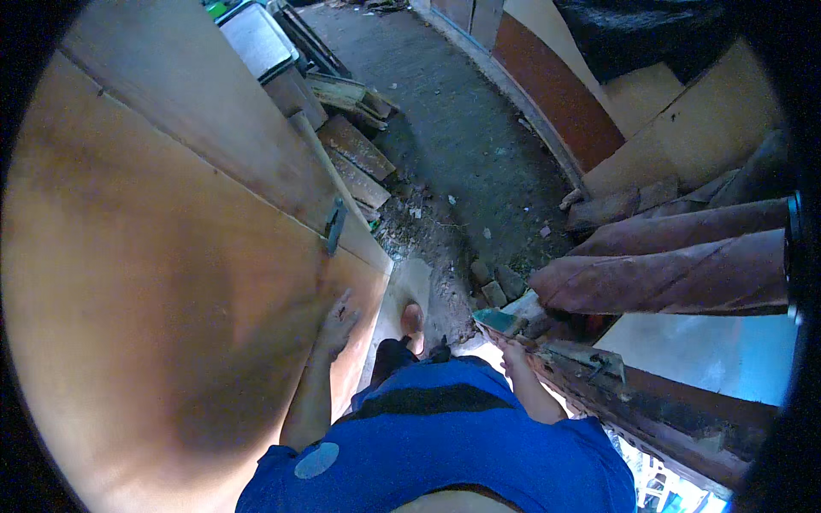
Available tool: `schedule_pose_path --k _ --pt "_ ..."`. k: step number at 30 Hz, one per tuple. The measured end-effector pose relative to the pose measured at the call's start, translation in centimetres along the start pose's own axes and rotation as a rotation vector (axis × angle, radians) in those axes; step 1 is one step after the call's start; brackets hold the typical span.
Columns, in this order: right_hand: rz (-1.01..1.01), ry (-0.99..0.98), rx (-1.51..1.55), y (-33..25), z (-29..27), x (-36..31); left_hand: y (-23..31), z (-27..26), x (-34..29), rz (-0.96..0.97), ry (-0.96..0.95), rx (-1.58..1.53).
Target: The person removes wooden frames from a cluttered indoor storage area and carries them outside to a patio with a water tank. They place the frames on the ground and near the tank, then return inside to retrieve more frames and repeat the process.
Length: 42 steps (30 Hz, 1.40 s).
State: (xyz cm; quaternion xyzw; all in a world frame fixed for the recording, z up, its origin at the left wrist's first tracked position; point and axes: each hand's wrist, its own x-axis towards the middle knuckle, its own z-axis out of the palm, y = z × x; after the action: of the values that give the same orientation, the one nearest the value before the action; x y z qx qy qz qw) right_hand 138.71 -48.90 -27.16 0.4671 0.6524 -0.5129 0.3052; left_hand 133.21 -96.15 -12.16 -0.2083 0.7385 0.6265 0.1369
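- Left hand spread flat on the plywood sheet: likely large, stiff, heavy; best gripped at its edges.
- Right hand at the wooden frame; grip unclear.

Just one view here, a fisheye on the person's head looking pretty much straight down past their blue shirt to the dirt floor. The big plywood sheet sits close on the left, everything bends near the dark rim, and the floor looks far below.
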Motion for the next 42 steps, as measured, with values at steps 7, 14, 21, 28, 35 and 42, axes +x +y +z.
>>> schedule_pose_path --k 7,14,21,28,35,42 --pt "-0.071 0.023 -0.08 -3.4 3.8 6.5 0.4 0.9 2.8 -0.066 -0.117 -0.004" --pt "-0.21 0.106 -0.344 -13.4 4.5 6.8 2.1 2.0 4.1 -0.163 -0.09 0.062" --pt "-0.024 0.202 -0.147 -23.3 2.4 15.7 7.4 5.2 11.7 -0.137 -0.177 0.103" --pt "0.177 0.049 -0.014 -37.3 -1.1 24.2 18.8 10.1 25.3 -0.233 -0.012 -0.029" --pt "0.02 -0.15 0.216 -58.3 -7.2 27.4 29.3 12.1 37.0 -0.358 0.001 0.198" --pt "-0.037 -0.031 0.117 -71.9 -8.7 30.0 25.2 7.5 42.2 -0.541 0.108 0.27"
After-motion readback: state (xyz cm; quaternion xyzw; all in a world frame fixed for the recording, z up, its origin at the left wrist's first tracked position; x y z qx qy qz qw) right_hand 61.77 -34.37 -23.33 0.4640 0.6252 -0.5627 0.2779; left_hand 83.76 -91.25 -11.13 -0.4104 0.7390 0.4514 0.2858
